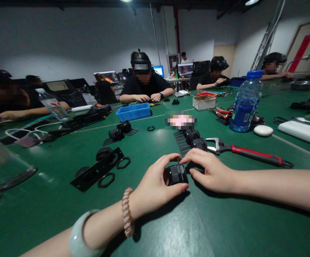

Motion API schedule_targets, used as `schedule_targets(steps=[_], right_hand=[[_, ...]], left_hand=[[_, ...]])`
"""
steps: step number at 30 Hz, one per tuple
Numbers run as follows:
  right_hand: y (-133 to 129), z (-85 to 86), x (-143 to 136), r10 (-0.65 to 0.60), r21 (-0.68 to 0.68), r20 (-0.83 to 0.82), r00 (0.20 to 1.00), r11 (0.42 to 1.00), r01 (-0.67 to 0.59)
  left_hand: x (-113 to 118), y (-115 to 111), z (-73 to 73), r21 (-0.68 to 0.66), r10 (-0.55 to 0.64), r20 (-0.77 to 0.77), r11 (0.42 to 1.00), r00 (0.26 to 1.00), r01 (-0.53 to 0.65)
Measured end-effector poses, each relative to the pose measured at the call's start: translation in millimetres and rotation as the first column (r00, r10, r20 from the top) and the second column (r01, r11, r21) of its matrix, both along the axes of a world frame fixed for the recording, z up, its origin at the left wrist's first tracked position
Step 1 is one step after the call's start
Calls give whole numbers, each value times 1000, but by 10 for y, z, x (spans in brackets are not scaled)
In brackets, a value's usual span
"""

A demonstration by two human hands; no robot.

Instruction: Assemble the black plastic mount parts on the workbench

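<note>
My left hand (157, 182), with a bracelet and a bangle on its wrist, holds a black round fitting (176, 174) between thumb and fingers, just above the green table (171, 228). My right hand (211, 169) is beside it on the right, fingers curled, with the fingertips at the fitting's thin edge; its index finger and thumb are apart. Beyond the hands are more black fittings (192, 137) on a slatted piece. Left of them lies a black plate (97, 169) with round fittings, beside two black ring nuts (106, 180).
An adjustable wrench (254, 153) with a red and black handle lies right of my hands. Behind it are a bottle (246, 103) and a white oval object (263, 130). Further back are a blue tray (133, 112), a small box (204, 102) and several people working.
</note>
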State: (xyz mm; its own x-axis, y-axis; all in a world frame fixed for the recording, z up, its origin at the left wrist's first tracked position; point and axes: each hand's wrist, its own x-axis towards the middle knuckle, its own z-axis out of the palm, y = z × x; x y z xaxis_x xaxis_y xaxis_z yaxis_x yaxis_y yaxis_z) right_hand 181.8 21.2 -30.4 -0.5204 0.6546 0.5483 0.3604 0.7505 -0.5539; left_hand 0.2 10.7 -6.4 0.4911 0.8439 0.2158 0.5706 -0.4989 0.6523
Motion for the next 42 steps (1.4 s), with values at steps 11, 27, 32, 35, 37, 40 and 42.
schedule_targets(steps=[11, 27, 32, 35, 37, 40, 42], right_hand=[[-39, 34, 8, 36, 31, -49, 998, 999, -35], [-17, 22, 15, 13, 28, -32, 999, 1000, -12], [-24, 31, 14, 35, 37, -28, 999, 999, -34], [-19, 28, 10, 21, 27, -10, 1000, 999, -21], [-14, 23, 7, 15, 24, 0, 1000, 1000, -15], [-9, 15, 6, 11, 29, -5, 1000, 1000, -11], [-11, 12, 7, 8, 36, -27, 1000, 999, -7]], left_hand=[[15, -5, 23, -6, -5, 1, 1000, 1000, 5], [16, -11, 20, -34, -2, 37, 999, 999, 3], [13, -6, 16, -20, 2, 28, 1000, 1000, -1], [15, -5, 21, -15, 5, 16, 1000, 1000, -5], [17, -6, 20, -17, 3, 22, 1000, 1000, -3], [16, -8, 15, -21, -8, 36, 1000, 999, 9], [15, -10, 13, -18, -8, 37, 1000, 999, 9]])
